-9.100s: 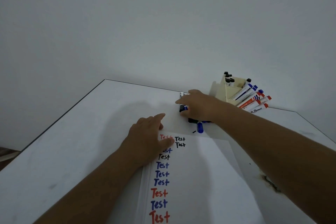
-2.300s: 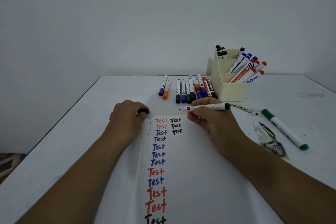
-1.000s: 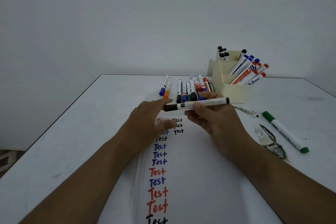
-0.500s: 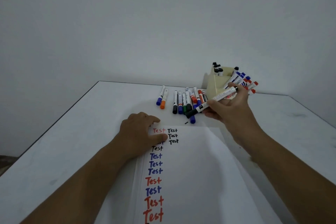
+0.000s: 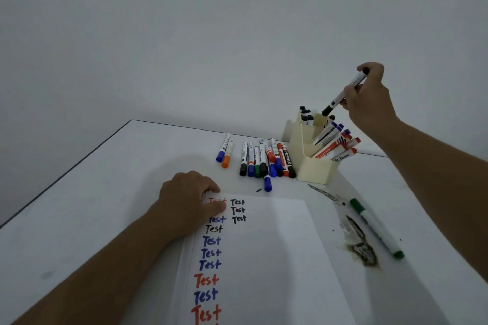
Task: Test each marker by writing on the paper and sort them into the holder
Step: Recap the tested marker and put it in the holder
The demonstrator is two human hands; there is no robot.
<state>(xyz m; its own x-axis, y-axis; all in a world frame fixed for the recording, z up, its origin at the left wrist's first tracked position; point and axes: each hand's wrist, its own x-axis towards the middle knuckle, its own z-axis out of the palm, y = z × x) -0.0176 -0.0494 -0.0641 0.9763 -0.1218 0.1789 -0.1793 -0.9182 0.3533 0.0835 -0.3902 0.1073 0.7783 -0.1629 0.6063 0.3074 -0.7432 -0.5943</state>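
Pinched mid-barrel by the right hand, a capped black marker (light, stiff, probably slick) is held cap-down above the cream holder at two o'clock, while the paper is pressed by the loosely curled left hand.

Matt white paper lies on a smooth, faintly glossy white desk, with a matt cream plastic holder and smooth plastic markers at twelve o'clock.

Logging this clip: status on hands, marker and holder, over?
Right hand grips black marker, cap down, above holder rear compartment. Left hand rests on paper. Black markers already in that compartment; nothing blocks.
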